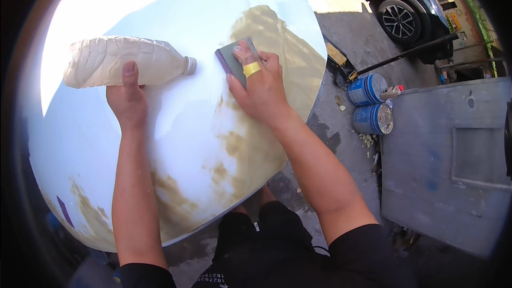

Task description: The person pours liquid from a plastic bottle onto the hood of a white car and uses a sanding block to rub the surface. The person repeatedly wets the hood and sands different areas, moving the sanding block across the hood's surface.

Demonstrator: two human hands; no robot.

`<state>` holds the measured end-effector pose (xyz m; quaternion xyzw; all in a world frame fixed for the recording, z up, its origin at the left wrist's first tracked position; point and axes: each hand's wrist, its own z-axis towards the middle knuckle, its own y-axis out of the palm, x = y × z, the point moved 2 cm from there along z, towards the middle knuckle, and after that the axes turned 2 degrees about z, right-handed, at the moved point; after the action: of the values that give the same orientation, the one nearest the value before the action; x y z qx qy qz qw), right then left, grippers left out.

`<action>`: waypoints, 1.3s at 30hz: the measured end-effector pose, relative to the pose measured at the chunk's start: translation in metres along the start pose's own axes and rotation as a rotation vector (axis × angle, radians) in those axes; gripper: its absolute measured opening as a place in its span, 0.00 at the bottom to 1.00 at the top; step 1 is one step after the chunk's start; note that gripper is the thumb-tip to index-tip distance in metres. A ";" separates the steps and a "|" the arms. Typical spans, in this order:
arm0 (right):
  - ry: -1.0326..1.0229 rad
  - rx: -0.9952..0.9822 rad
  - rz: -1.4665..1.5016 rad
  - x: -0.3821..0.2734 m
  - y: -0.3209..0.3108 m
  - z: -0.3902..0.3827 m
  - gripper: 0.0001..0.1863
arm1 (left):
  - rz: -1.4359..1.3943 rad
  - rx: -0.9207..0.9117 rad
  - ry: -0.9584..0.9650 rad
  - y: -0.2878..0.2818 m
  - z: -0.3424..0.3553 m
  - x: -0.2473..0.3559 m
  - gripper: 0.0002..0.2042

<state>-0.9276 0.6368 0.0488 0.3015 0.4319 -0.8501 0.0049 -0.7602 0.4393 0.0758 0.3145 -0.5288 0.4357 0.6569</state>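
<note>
A large curved white panel (186,112), which looks like a car hood, lies in front of me. Tan patches of filler (298,64) cover its right side and near edge. Gripped on its side in my left hand (128,104) is a crumpled clear plastic bottle (154,64) with cloudy liquid, its neck pointing right. The thumb lies across the bottle's near side; the other fingers are hidden beneath. My right hand (264,90), yellow tape around one finger, presses a grey-green sanding block (226,53) with a purple edge against the panel beside the filler.
Two blue-and-white buckets (367,89) lie on the concrete floor to the right. Beyond them stands a dark car with its wheel (399,20) showing. A grey metal sheet (426,149) occupies the right side. A dark bar (405,55) reaches across near the buckets.
</note>
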 end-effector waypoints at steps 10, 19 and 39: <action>-0.068 -0.077 -0.019 -0.038 -0.006 -0.073 0.31 | 0.056 0.075 -0.022 -0.004 0.003 -0.002 0.33; 0.159 -0.092 -0.103 0.044 -0.004 0.093 0.29 | -0.022 0.063 0.000 0.004 0.003 -0.004 0.34; 0.218 -0.150 -0.116 0.021 -0.001 0.095 0.27 | -0.234 0.098 0.055 0.004 0.006 -0.008 0.27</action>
<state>-0.9928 0.5725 0.0809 0.3653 0.5089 -0.7765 -0.0687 -0.7668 0.4335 0.0695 0.3936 -0.4485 0.3898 0.7014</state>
